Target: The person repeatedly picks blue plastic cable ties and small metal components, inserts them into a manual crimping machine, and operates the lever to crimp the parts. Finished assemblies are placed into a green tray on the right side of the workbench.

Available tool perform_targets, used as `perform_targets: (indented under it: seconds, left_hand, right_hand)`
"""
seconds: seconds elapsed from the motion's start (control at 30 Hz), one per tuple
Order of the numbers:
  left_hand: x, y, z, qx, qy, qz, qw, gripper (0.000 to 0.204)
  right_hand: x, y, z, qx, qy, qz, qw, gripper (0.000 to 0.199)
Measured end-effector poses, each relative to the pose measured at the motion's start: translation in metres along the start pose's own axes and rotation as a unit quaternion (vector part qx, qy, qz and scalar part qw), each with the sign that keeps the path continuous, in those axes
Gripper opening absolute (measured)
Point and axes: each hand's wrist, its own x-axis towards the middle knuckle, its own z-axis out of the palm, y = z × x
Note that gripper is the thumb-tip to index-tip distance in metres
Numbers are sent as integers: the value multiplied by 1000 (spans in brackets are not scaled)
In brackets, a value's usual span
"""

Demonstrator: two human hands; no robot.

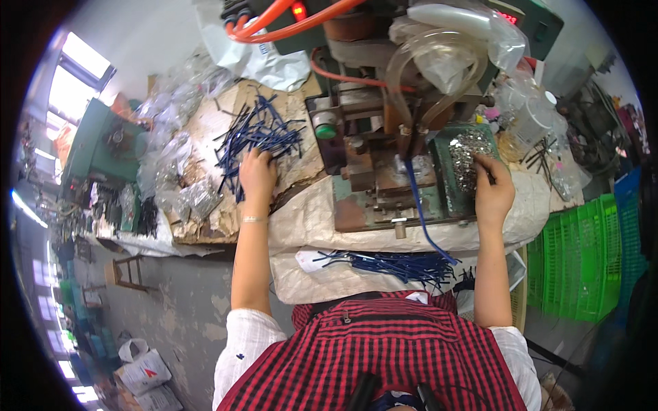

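My left hand (258, 177) rests at the near edge of a loose pile of dark blue cord strips (260, 130). Its fingers curl down among the strips, and whatever they grip is hidden. On the right, my right hand (495, 190) is at a green tray (449, 192) of small shiny metal pieces (469, 161). Thumb and fingers are bent together there; anything between them is too small to make out. Between my hands stands a bench press machine (360, 168). A single blue strip (418, 198) hangs from its working point toward me.
A bundle of blue strips (391, 266) lies on the cloth-covered front edge. Orange hoses (301, 27) and a clear tube (394, 68) run above the machine. Plastic bags (181, 171) crowd the left; green crates (576, 260) stand at right. A stool (127, 274) is on the floor.
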Motion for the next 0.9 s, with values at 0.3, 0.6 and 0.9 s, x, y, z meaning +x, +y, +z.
perform_targets:
  seconds: [0.3,0.6,0.9]
  left_hand:
    - [11,44,-45,-328,34,-166,929,17]
    - [2,126,-102,-533,74,-247,806,12]
    - [-7,199,-171,-403,201,271,850,15]
  right_hand:
    - [-6,-103,11,183,-102,-40,977,21]
    - [-18,-123,47,398,-107,80,908,40]
    - [-26,-155,13,341,-170,10,925,53]
